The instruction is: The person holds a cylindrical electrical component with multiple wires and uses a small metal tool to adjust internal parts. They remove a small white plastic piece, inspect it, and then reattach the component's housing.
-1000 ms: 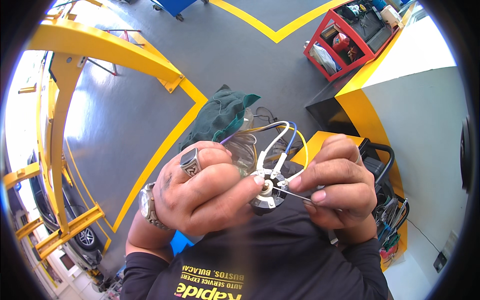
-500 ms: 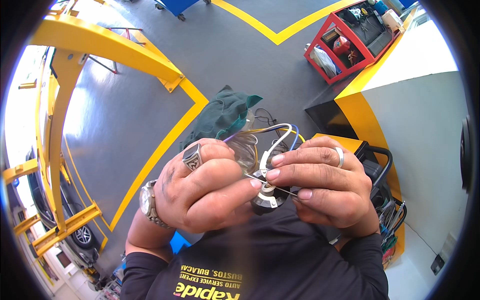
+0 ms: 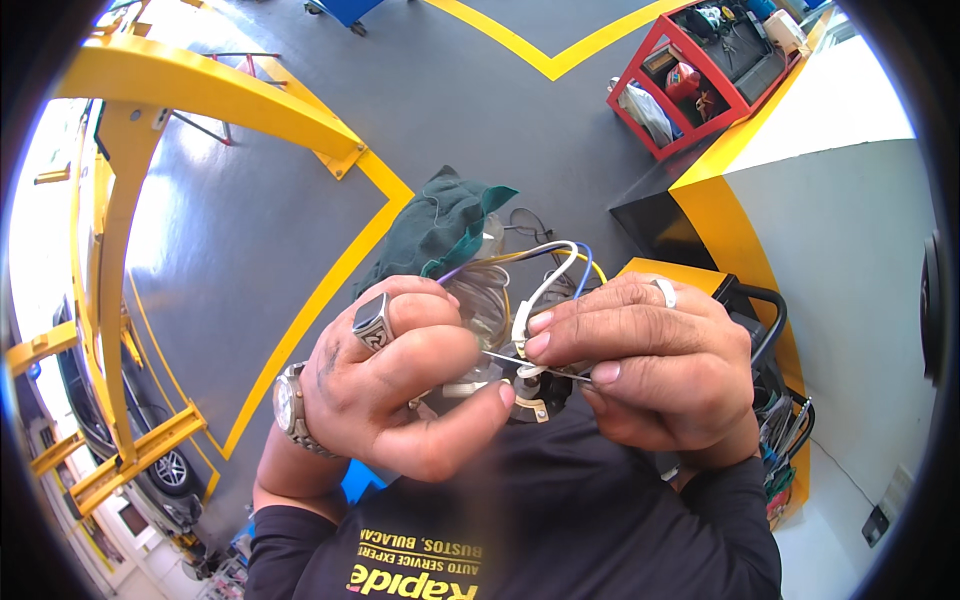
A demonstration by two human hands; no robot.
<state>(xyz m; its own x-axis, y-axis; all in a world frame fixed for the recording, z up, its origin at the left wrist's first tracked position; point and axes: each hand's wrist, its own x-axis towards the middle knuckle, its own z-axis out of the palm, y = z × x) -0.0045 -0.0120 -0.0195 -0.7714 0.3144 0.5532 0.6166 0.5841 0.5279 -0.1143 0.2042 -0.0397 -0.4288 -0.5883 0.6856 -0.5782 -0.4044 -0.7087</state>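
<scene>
Component (image 3: 531, 392), dark and white, is between the two hands, and a thin metal rod (image 3: 500, 356) crosses its top. The right hand (image 3: 660, 365) pinches this rod; its upper fingertips are at the white sleeve (image 3: 521, 322). Compared with half a second ago, the left hand (image 3: 390, 378) has its thumb lower, parted from the curled index finger, so the component seems less covered for the work. Whether this hand grips something, I cannot tell. Beyond it is a green cloth (image 3: 432, 228).

White, blue and yellow wires (image 3: 550, 281) at centre, silvery rod (image 3: 503, 357) below; dark green cloth (image 3: 430, 228); black shirt (image 3: 570, 500) with yellow lettering (image 3: 415, 580); grey floor (image 3: 480, 120) with yellow lines (image 3: 549, 68); red cart (image 3: 705, 65), upper right.
</scene>
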